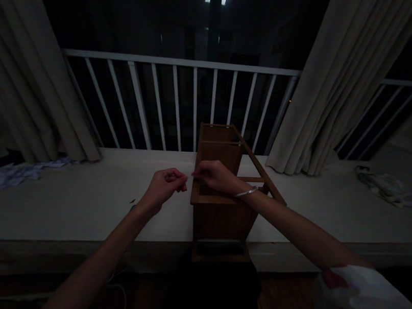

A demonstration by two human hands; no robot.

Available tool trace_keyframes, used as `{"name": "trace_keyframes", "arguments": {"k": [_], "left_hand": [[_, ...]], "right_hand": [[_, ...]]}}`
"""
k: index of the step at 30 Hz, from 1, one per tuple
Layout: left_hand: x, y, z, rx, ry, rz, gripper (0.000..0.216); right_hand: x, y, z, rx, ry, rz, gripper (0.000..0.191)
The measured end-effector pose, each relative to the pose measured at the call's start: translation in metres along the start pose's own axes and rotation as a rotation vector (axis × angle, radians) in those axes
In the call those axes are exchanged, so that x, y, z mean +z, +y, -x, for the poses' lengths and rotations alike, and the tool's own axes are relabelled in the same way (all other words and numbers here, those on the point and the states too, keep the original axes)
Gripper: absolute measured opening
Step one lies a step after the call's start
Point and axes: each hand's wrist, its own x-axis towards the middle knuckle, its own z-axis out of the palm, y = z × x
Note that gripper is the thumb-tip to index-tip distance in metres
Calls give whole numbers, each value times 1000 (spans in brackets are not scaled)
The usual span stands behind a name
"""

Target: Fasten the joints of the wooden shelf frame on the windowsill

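Observation:
A brown wooden rack (220, 213) with open frame sides stands against the pale ledge (67, 201), its top reaching the white railing. My left hand (164, 187) hovers just left of the rack's near top edge, fingers curled in a pinch around something too small and dark to name. My right hand (216, 176), with a thin bracelet on the wrist, rests on that same top edge, fingers pinched together toward the left hand. The fingertips of both hands almost meet.
A white railing (181, 63) runs behind the ledge, with pale curtains at left (27, 76) and right (335, 91). Crumpled paper or cloth (21, 173) lies far left on the ledge, a folded cloth (385, 184) far right. Wooden floor shows below.

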Motion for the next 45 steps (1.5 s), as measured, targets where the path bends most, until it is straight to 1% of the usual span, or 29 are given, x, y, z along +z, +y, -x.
{"name": "trace_keyframes", "arguments": {"k": [4, 6, 9, 12, 14, 16, 18, 20, 22, 24, 26, 27, 29, 31, 33, 35, 38, 45], "left_hand": [[-4, -2, -6, 25, -65, -28, 20], [-7, -3, -9, 46, -103, -107, 19], [-8, 1, -8, 116, -124, -364, 22], [-2, 12, -1, 245, -35, -759, 27], [5, 21, 5, 285, 14, -991, 29], [15, 29, 10, 285, -13, -1117, 30], [25, 35, 11, 273, -36, -1171, 31], [33, 38, 9, 241, -67, -1180, 30], [37, 39, 5, 219, -126, -1140, 31], [37, 40, 2, 224, -192, -1054, 35], [33, 41, 0, 272, -238, -927, 36], [30, 41, 0, 316, -243, -861, 35], [25, 40, 0, 436, -212, -758, 28], [21, 35, -2, 551, -171, -712, 20], [17, 28, -5, 617, -166, -699, 15], [15, 21, -8, 643, -184, -697, 15], [12, 14, -14, 664, -222, -714, 16], [10, 13, -21, 697, -284, -706, 17]], "right_hand": [[-3, -2, 0, -2, -10, 0, 12], [-4, -3, 0, -1, -12, 2, 12], [-4, -3, 0, 16, -18, 7, 12], [-4, -1, 1, 26, -15, 47, 11], [-5, 0, 1, 16, -27, 89, 11], [-8, 0, 2, -13, -60, 143, 12], [-11, -1, 2, -39, -89, 214, 12], [-14, -2, 3, -46, -103, 288, 12], [-16, -3, 5, -44, -110, 338, 14], [-17, -3, 6, -43, -113, 353, 16], [-18, -2, 7, -42, -103, 342, 15], [-19, -1, 8, -40, -96, 326, 13], [-19, 1, 8, -34, -89, 271, 12], [-19, 4, 8, -21, -89, 193, 13], [-18, 6, 8, 1, -92, 124, 15], [-18, 7, 8, 17, -100, 83, 16], [-19, 8, 9, 0, -112, 67, 19], [-24, 5, 10, 14, -146, 51, 27]]}}
